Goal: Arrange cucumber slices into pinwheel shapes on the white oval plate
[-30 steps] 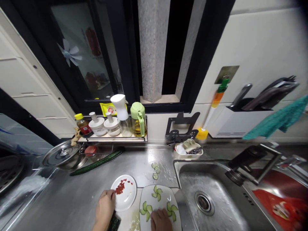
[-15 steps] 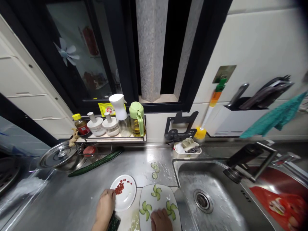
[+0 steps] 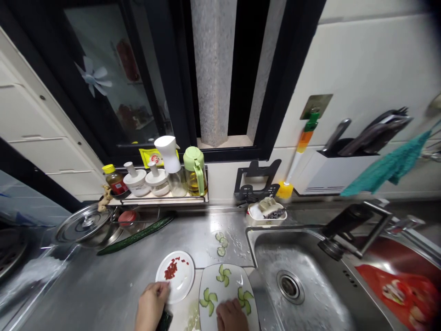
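Note:
My left hand (image 3: 151, 304) is closed in a pinch at the near-left rim of a small white plate (image 3: 184, 287). A reddish speck shows at its fingertips, too small to make out. Small red goji berries (image 3: 171, 270) lie on that plate. My right hand (image 3: 232, 316) rests over the near part of a larger white plate (image 3: 206, 271), its fingers curled down and their tips hidden. On the larger plate, curved green cucumber slices form pinwheels at the top (image 3: 223, 275), left (image 3: 208, 301) and right (image 3: 245, 299). A dark green cucumber piece (image 3: 166, 319) is partly hidden beside my left wrist.
A long cucumber (image 3: 138, 234) lies at the back left beside a lidded pot (image 3: 86, 225). Several round cucumber slices (image 3: 221, 244) lie on the steel counter. At right is the sink (image 3: 303, 276) with a black tap (image 3: 341, 230). Seasoning jars and an oil bottle (image 3: 195, 172) line a shelf.
My left hand has moved slightly down and right, away from the goji berries to the plate's near-left rim. My right hand stays in nearly the same place. The view shifts slightly.

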A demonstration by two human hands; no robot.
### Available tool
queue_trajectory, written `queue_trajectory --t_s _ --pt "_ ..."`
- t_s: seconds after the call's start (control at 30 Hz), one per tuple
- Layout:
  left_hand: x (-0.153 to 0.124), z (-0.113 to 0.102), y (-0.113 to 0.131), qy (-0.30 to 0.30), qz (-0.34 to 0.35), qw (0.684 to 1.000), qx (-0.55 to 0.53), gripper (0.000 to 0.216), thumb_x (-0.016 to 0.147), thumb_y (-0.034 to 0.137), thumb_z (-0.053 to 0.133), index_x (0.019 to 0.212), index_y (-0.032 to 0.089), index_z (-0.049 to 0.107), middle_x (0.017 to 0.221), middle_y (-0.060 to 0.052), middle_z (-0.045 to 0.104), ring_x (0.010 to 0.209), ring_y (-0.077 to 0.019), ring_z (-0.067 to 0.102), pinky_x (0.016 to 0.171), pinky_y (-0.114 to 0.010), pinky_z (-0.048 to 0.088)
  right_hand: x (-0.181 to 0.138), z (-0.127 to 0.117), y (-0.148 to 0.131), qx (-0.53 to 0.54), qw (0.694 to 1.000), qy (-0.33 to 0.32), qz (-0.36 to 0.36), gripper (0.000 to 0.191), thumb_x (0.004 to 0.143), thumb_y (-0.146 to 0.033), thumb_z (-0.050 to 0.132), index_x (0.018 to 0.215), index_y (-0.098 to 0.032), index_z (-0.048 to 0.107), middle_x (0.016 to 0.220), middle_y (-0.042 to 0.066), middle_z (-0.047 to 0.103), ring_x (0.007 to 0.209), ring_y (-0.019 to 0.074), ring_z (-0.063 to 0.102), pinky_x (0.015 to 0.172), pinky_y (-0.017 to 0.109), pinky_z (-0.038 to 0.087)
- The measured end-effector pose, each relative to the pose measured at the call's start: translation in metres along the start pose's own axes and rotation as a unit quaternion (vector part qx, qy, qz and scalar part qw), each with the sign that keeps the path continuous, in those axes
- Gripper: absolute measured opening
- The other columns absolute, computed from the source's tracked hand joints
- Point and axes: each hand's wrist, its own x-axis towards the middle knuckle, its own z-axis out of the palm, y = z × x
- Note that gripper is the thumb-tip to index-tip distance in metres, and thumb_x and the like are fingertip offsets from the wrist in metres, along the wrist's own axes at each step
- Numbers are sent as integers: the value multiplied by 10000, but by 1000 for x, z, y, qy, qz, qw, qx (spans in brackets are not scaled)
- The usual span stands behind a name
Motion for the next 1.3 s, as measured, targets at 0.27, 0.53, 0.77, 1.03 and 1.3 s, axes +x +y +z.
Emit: queue_trajectory --t_s 0.27,0.53,0.77,1.03,1.3 --pt "-43 69 37 -42 98 991 -80 339 822 421 471 673 234 712 725 -36 712 716 -165 649 712 -240 470 0 8 8 -29 999 33 -21 262 740 -63 497 837 -210 690 877 52 691 910 251 584 849 347 434" --pt "-60 107 59 29 103 992 -61 304 823 351 483 600 220 642 659 -27 672 642 -135 606 649 -219 438 4 2 0 31 996 61 -50 256 714 -68 503 838 -217 670 860 41 682 882 230 566 855 338 407" --pt "-59 103 65 -3 73 996 -45 269 814 301 470 620 216 635 692 -33 678 690 -143 630 681 -224 444 8 7 -6 67 994 62 -57 325 736 -97 484 976 -217 667 934 59 664 933 253 531 898 374 383" --pt "-58 99 70 -17 53 998 -42 225 794 265 475 668 218 655 729 -34 688 721 -153 642 704 -232 451 10 5 -9 79 994 53 -61 294 759 -106 479 947 -221 674 926 64 654 936 261 518 870 370 375" --pt "-56 107 61 7 85 996 -39 218 792 249 477 660 217 647 710 -27 685 694 -135 640 686 -213 449 12 5 -8 44 996 53 -56 264 774 -117 507 935 -234 679 916 53 651 917 248 514 851 354 366"
